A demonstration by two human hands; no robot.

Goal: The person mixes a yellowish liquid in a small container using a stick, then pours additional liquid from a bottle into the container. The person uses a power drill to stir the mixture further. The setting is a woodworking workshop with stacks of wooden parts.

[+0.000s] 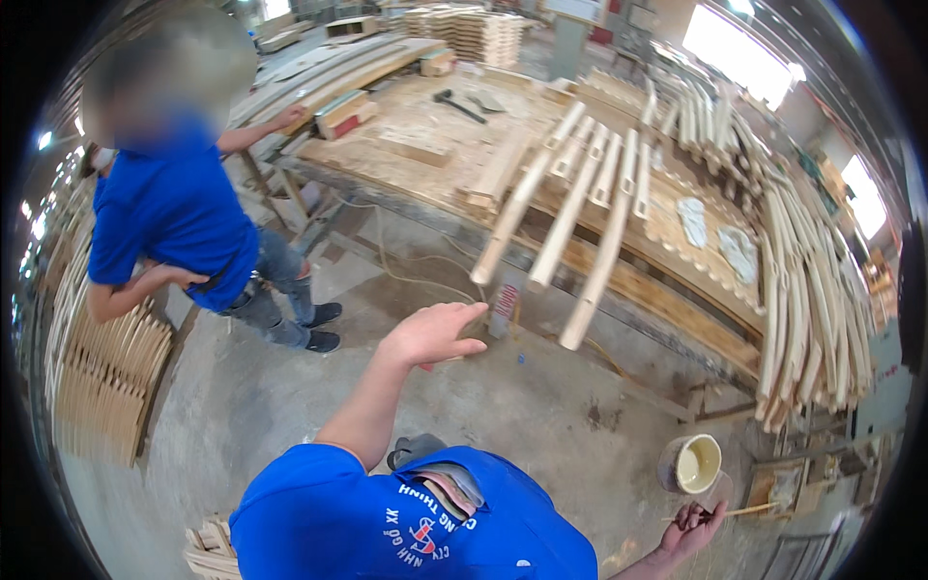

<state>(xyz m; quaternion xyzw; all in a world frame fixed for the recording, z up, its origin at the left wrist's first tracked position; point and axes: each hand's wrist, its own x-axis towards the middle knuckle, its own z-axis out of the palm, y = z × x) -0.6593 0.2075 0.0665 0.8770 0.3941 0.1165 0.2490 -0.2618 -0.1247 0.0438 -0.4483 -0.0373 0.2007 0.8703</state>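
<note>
My left hand (pixel 437 333) is held out over the floor, fingers stretched and thumb apart, with nothing in it. Just beyond its fingertips, long pale wooden bars (pixel 514 215) with slots cut in them jut over the near edge of the workbench (pixel 377 198). Down at the right, the fingers of my right hand (pixel 698 522) are closed round a thin wooden stick (pixel 749 509). A pale, see-through shape by that hand is too blurred to name. Right beside this hand is a bucket (pixel 669 472) with cream-coloured liquid inside.
Several curved wooden pieces (pixel 807 300) are heaped along the bench's right end, near two white gloves (pixel 692 222). A hammer (pixel 459 105) lies farther back. On the left stands a person in a blue shirt (pixel 184 208), by stacked wooden parts (pixel 106 387). A hose (pixel 406 275) trails underneath.
</note>
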